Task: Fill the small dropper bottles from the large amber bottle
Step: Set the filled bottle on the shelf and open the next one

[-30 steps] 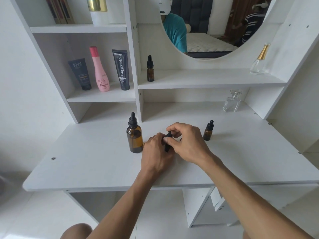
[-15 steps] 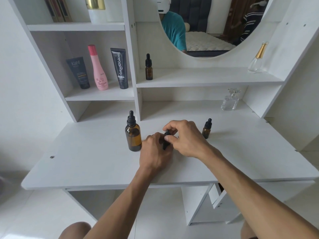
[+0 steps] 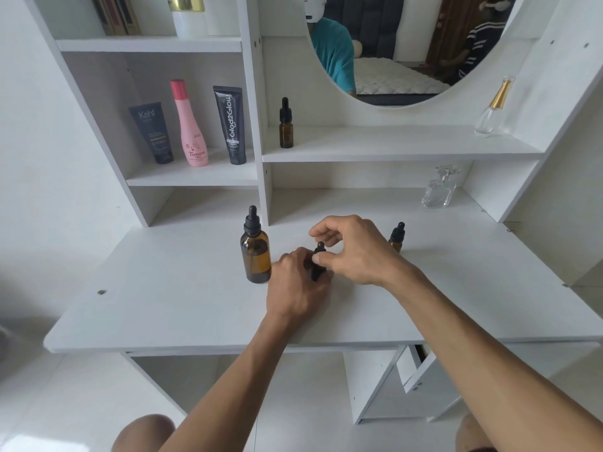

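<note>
The large amber bottle [image 3: 255, 252] stands capped on the white desk [image 3: 163, 305], just left of my hands. My left hand [image 3: 295, 285] grips a small dropper bottle [image 3: 318, 261] whose body is mostly hidden by my fingers. My right hand [image 3: 355, 251] pinches its black dropper cap between thumb and fingers. A second small dropper bottle [image 3: 397, 237] stands capped behind my right hand. A third small dropper bottle [image 3: 286, 123] stands on the middle shelf.
Two dark tubes [image 3: 153, 133] [image 3: 231, 123] and a pink bottle [image 3: 190, 123] stand in the left shelf bay. A clear perfume bottle [image 3: 440, 189] sits at the desk's back right, another gold-capped perfume bottle [image 3: 492, 109] on the shelf above. A round mirror [image 3: 391, 44] hangs behind.
My right hand's fingers have shifted around the small bottle's cap, with the index finger now lifted higher. The bottles on the desk have not moved.
</note>
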A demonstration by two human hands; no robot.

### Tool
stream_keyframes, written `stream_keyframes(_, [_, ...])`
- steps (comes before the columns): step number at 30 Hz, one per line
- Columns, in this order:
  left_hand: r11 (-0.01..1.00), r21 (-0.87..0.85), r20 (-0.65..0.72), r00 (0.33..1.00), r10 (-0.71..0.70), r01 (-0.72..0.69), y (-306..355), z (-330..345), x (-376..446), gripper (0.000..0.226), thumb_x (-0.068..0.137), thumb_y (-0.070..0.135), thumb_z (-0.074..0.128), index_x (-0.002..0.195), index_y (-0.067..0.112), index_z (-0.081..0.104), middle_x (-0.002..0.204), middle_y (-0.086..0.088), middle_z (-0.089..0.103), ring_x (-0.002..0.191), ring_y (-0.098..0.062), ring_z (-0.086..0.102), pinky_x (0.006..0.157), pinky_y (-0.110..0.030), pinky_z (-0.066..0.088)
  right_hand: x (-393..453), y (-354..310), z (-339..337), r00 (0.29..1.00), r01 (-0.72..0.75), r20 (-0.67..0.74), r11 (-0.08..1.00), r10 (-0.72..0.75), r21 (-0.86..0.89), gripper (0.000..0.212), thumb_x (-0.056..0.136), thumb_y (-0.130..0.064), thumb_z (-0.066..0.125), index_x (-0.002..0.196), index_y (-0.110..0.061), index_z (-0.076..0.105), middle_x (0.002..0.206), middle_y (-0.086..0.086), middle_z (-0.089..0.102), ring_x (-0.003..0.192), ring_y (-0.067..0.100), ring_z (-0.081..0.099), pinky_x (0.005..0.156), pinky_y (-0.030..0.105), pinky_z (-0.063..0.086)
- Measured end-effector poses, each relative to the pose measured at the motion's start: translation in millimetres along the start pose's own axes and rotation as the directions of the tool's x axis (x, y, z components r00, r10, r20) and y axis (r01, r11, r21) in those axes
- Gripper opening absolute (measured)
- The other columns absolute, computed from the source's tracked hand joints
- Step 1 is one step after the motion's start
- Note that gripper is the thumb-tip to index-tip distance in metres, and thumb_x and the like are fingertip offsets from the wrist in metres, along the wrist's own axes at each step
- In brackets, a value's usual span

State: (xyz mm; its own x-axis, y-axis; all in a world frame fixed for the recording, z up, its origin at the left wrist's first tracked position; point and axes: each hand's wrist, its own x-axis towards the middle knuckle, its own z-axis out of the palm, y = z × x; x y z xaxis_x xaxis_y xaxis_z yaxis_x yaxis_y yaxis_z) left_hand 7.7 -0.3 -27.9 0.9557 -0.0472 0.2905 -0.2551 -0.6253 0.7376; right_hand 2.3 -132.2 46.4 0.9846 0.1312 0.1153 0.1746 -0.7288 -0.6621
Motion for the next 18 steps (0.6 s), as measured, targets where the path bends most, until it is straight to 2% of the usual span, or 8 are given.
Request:
stream_keyframes(3, [1.000, 0.013, -0.007, 1.000, 0.003, -0.003, -0.4, 0.4, 0.3, 0.019, 0.080, 0.031, 0.065, 0.074, 0.016, 0.056, 0.069, 0.003, 0.063, 0.065, -0.021, 0.056, 0.061, -0.037, 0.048, -0.2, 0.0, 2.0, 0.999, -0.022, -0.025, 1.000, 0.022, 0.005, 0.032, 0.084, -0.024, 0.079, 0.114, -0.026, 0.069, 0.098, -0.007, 0.069, 0.095, 0.011, 0.064, 0.071, 0.011, 0.042])
stream_keyframes(5, [1.000, -0.006, -0.005, 1.000, -0.002, 0.002, 0.4, -0.3, -0.4, 0.016, 0.080, 0.031, 0.067, 0.077, 0.017, 0.060, 0.070, 0.004, 0.066, 0.067, -0.020, 0.059, 0.063, -0.037, 0.051, 0.1, 0.3, 1.5, 1.000, -0.014, -0.014, 1.000, 0.014, 0.011, 0.031, 0.085, -0.017, 0.076, 0.114, -0.026, 0.069, 0.098, -0.007, 0.071, 0.094, 0.009, 0.065, 0.073, 0.015, 0.045])
stream_keyframes(7, [1.000, -0.015, -0.004, 1.000, -0.007, 0.007, 0.9, -0.9, -0.5, 0.015, 0.080, 0.031, 0.068, 0.078, 0.017, 0.063, 0.071, 0.005, 0.068, 0.067, -0.017, 0.061, 0.064, -0.036, 0.052, 0.1, -0.4, -0.9, 1.000, -0.002, 0.004, 1.000, 0.002, 0.022, 0.035, 0.084, -0.010, 0.075, 0.115, -0.024, 0.069, 0.100, -0.008, 0.072, 0.092, 0.006, 0.065, 0.075, 0.013, 0.046])
stream_keyframes(10, [1.000, 0.005, -0.007, 1.000, 0.001, -0.001, 0.4, -0.7, 0.0, 0.019, 0.080, 0.031, 0.067, 0.072, 0.019, 0.055, 0.065, 0.005, 0.063, 0.062, -0.015, 0.056, 0.058, -0.034, 0.046, 0.8, -0.2, -0.9, 1.000, 0.002, -0.019, 0.999, -0.001, 0.038, 0.037, 0.081, -0.018, 0.081, 0.115, -0.024, 0.069, 0.104, -0.008, 0.071, 0.098, 0.008, 0.064, 0.076, 0.006, 0.042])
stream_keyframes(12, [1.000, 0.010, -0.009, 1.000, 0.003, -0.003, 0.4, -0.4, -0.3, 0.020, 0.079, 0.031, 0.067, 0.072, 0.019, 0.054, 0.066, 0.005, 0.062, 0.062, -0.017, 0.056, 0.058, -0.035, 0.047, 0.3, -0.2, 0.3, 1.000, -0.016, -0.026, 0.999, 0.017, 0.041, 0.035, 0.082, -0.024, 0.081, 0.114, -0.025, 0.069, 0.099, -0.007, 0.069, 0.097, 0.009, 0.064, 0.071, 0.007, 0.040])
stream_keyframes(16, [1.000, -0.021, -0.006, 1.000, -0.008, 0.008, 0.9, -0.8, -1.0, 0.015, 0.080, 0.032, 0.067, 0.077, 0.018, 0.063, 0.069, 0.006, 0.067, 0.067, -0.017, 0.062, 0.063, -0.037, 0.054, -0.4, 0.0, -2.3, 1.000, -0.008, 0.014, 0.999, 0.008, 0.053, 0.036, 0.084, -0.010, 0.076, 0.117, -0.023, 0.068, 0.099, -0.009, 0.074, 0.100, 0.007, 0.065, 0.073, 0.009, 0.043])
stream_keyframes(18, [1.000, -0.014, -0.008, 1.000, -0.004, 0.004, 0.1, -0.3, -1.0, 0.015, 0.080, 0.032, 0.065, 0.076, 0.018, 0.061, 0.067, 0.005, 0.066, 0.066, -0.019, 0.060, 0.063, -0.039, 0.053, -0.3, 0.1, -2.8, 1.000, -0.004, 0.021, 0.998, 0.002, 0.060, 0.040, 0.081, -0.011, 0.079, 0.118, -0.023, 0.068, 0.104, -0.008, 0.073, 0.101, 0.007, 0.064, 0.075, 0.007, 0.043])
